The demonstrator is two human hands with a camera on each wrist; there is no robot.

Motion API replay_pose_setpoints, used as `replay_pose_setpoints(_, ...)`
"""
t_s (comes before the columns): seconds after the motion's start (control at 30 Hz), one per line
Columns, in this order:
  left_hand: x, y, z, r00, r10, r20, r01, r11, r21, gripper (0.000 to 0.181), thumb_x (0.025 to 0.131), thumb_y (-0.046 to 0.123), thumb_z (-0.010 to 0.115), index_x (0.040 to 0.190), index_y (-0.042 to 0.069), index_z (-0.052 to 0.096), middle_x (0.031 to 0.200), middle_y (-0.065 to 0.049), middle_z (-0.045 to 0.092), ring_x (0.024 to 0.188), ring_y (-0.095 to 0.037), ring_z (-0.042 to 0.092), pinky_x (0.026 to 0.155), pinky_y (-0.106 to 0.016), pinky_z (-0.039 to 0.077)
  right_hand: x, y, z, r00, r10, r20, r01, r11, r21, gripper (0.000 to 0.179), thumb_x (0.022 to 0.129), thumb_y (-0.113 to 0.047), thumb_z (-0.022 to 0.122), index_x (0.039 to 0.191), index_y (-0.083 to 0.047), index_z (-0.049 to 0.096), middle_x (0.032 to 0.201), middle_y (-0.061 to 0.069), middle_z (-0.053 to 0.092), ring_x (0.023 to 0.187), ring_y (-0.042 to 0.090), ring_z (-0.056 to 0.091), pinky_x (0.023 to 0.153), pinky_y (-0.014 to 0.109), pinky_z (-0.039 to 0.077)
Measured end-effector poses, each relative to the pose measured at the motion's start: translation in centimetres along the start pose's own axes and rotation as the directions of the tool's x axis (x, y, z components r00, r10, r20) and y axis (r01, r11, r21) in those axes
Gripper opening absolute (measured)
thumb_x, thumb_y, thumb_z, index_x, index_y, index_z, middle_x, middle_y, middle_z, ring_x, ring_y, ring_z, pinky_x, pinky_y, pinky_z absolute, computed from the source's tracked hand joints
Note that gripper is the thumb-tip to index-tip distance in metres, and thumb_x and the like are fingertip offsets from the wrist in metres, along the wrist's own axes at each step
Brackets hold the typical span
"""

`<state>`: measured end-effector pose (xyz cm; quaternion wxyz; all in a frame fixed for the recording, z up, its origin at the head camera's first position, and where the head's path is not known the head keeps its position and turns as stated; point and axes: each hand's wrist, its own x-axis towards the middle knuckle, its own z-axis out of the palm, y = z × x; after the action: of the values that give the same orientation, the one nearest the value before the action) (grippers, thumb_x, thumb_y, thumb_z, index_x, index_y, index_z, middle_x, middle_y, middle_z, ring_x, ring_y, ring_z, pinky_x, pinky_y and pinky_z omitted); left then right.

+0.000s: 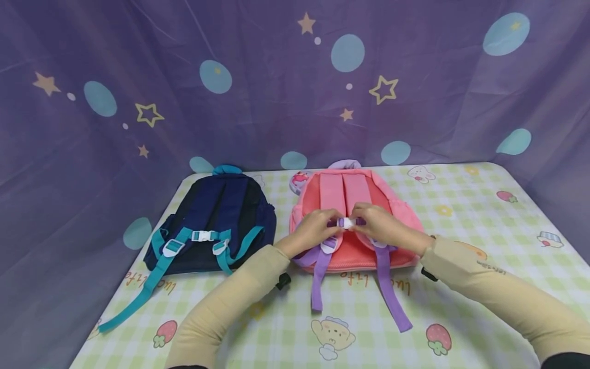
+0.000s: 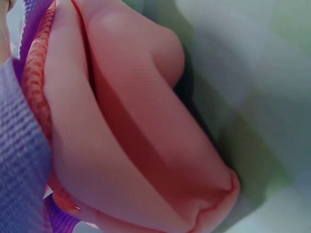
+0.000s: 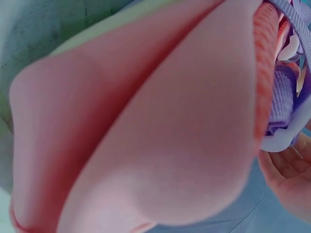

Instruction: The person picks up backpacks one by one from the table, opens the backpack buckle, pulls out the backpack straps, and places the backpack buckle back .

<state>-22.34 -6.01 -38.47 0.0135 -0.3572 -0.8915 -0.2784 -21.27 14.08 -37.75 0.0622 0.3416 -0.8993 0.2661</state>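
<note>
A pink backpack (image 1: pixel 396 205) lies on the table with its straps facing up. Across its two shoulder straps runs a purple chest strap with a white buckle (image 1: pixel 348 223). My left hand (image 1: pixel 315 230) pinches the left end of this buckle, while my right hand (image 1: pixel 384 225) pinches its right end. Fingers cover part of the buckle, so whether its halves are locked cannot be told. Purple webbing tails (image 1: pixel 392 297) hang toward me from white adjusters. The wrist views mostly show the bag's pink side (image 2: pixel 131 111), with part of a hand (image 3: pixel 294 179) at the right wrist view's edge.
Left of the pink bag lies a navy backpack (image 1: pixel 207 200) with teal straps and its white chest buckle (image 1: pixel 203 236) joined. A round pink-and-white piece (image 1: pixel 298 180) sits by the pink bag's upper left. A checked cloth (image 1: pixel 461 205) covers the table; a purple curtain (image 1: pixel 286 92) hangs behind.
</note>
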Motion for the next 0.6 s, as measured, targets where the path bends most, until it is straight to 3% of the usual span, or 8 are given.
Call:
replay_pose_setpoints(0.33,0.0,-0.03,0.0,1.0,0.013,0.011,-0.013,1.0,0.008,0.023,0.09,0.012,0.071,0.109,0.0,0.068,0.103,-0.011,0.071,0.097,-0.021,0.068,0.084,-0.029,0.052,-0.19,-0.02,0.07,0.999,-0.024,0.022,0.025,0.999,-0.048,0.008,0.081,0.004,0.075,0.086,0.002,0.07,0.082,0.004,0.059,0.08,0.023,0.063,0.076,0.037,0.056)
replay_pose_setpoints(0.6,-0.11,-0.14,0.13,1.0,0.015,0.007,-0.015,1.0,0.012,0.022,0.09,0.011,0.071,0.109,0.001,0.068,0.103,-0.01,0.072,0.098,-0.021,0.068,0.084,-0.027,0.052,-0.17,0.0,0.2,1.0,-0.02,0.017,0.02,0.999,-0.03,0.008,0.08,0.006,0.075,0.086,0.002,0.07,0.082,0.004,0.059,0.08,0.023,0.063,0.076,0.037,0.056)
